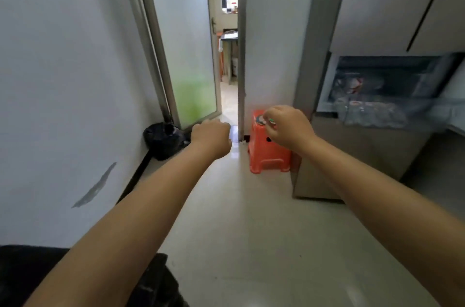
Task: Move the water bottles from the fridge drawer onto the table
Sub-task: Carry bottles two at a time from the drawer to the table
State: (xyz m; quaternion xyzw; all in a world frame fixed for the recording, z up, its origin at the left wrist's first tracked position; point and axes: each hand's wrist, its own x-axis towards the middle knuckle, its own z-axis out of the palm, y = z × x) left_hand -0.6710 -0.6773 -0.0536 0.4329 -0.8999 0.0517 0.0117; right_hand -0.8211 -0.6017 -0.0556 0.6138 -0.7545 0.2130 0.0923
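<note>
We count two bare hands, the left hand (210, 133) and the right hand (286, 128). Beyond the right hand's curled fingers stands one orange plastic stool (266, 153). Left of the left hand lies one black plastic bag (163, 140). Right of the right hand, one clear fridge drawer (377, 115) stands open; its blurred bottles we cannot count.

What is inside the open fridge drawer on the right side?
The pulled-out clear plastic fridge drawer holds several clear plastic water bottles lying packed together, some with red-and-white labels. The picture is blurred, so their number is unclear, and anything beneath them is covered.
</note>
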